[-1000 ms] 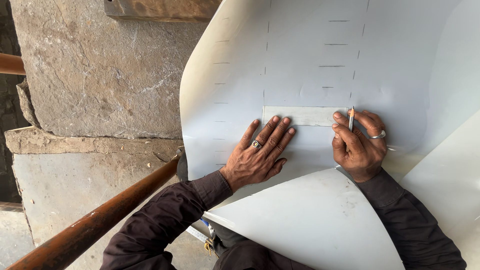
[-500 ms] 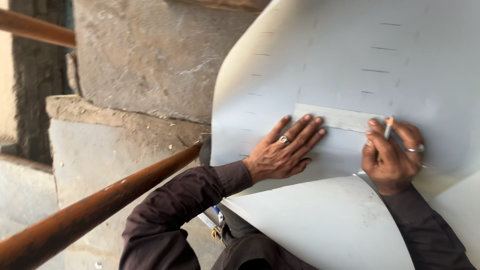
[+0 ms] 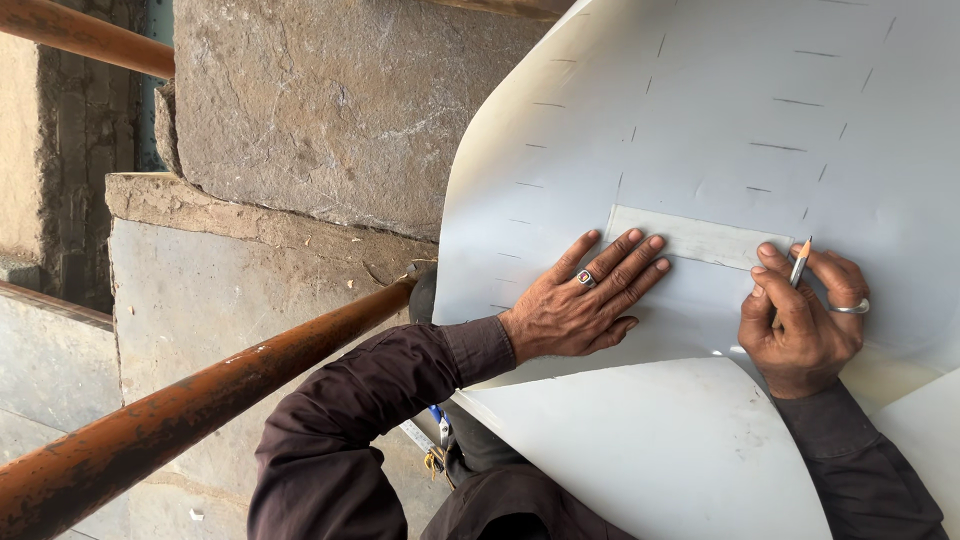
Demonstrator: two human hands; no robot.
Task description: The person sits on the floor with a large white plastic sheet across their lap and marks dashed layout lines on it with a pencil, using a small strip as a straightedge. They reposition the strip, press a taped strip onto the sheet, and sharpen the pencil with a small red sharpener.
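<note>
A large white sheet point(image 3: 740, 110) with short pencil dashes curls across my lap. My left hand point(image 3: 585, 300), a ring on one finger, lies flat with fingers spread, pressing down a pale rectangular template strip point(image 3: 690, 238) on the sheet. My right hand point(image 3: 805, 320), also ringed, grips a pencil point(image 3: 797, 268) whose tip touches the sheet at the strip's right end. The sheet's lower flap point(image 3: 650, 450) curls over my knees.
A rusty orange pipe rail point(image 3: 200, 400) runs diagonally at lower left; another pipe point(image 3: 85, 35) crosses the top left. Rough stone blocks point(image 3: 320, 100) fill the left background. A small blue-handled tool point(image 3: 437, 430) hangs near my waist.
The camera has swung a little, shifting the sheet and hands rightward in view. Both hands keep their places on the strip, the pencil still at its right end.
</note>
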